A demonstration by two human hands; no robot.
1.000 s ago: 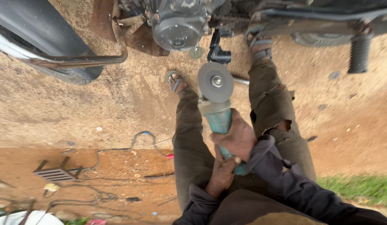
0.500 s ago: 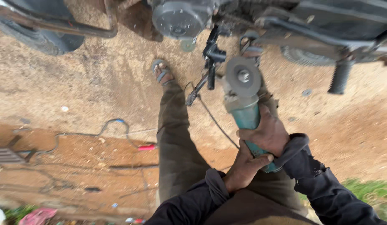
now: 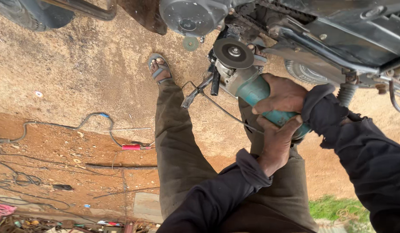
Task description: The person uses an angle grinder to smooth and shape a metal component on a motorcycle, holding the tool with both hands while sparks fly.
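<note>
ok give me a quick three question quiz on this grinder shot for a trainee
1. True or false: both hands grip the teal angle grinder.
2. Which hand sits nearer the grinding disc? A) left hand B) right hand
3. What red thing lies on the dirt to the left of the person's trouser leg?

Key
1. True: the right hand wraps the body and the left hand holds the rear of the handle.
2. B
3. A red-handled tool, probably a screwdriver, among the cables.
</note>
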